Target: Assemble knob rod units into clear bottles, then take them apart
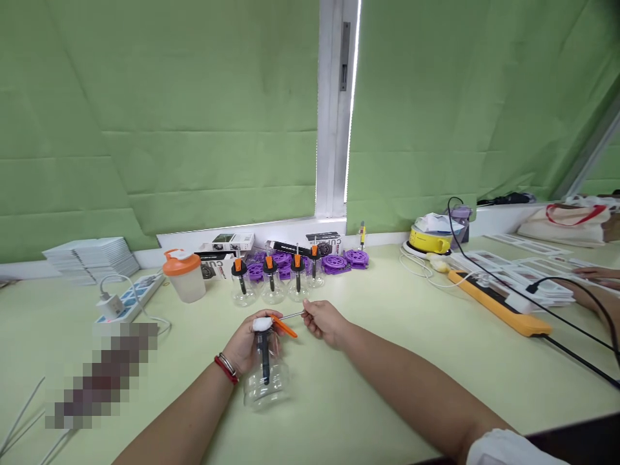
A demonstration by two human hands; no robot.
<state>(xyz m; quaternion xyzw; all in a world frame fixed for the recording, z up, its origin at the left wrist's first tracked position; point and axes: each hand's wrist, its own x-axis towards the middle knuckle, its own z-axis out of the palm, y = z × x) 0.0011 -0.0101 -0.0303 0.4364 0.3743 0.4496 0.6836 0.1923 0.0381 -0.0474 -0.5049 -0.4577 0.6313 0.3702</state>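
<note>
Going left to right: over by the wall sits a stack of white booklets (92,257), then a white power strip (130,299) with a charger plugged in, and a translucent shaker cup with an orange lid (183,276) parked out of the way. Front and centre, the left hand (247,345) is wrapped around the neck of a clear plastic cupping jar with a black stem and orange lever (266,378), tilting it so the top faces the other hand. The right hand (325,321) pinches a thin metal rod (292,316), tip pointed at the jar's top, looks like it's lined up for poking in. Behind sit four similar clear jars with orange tops (276,282) in a row, upright, probably so they stay sorted. Further right lies a long yellow-orange bar (498,303).
</note>
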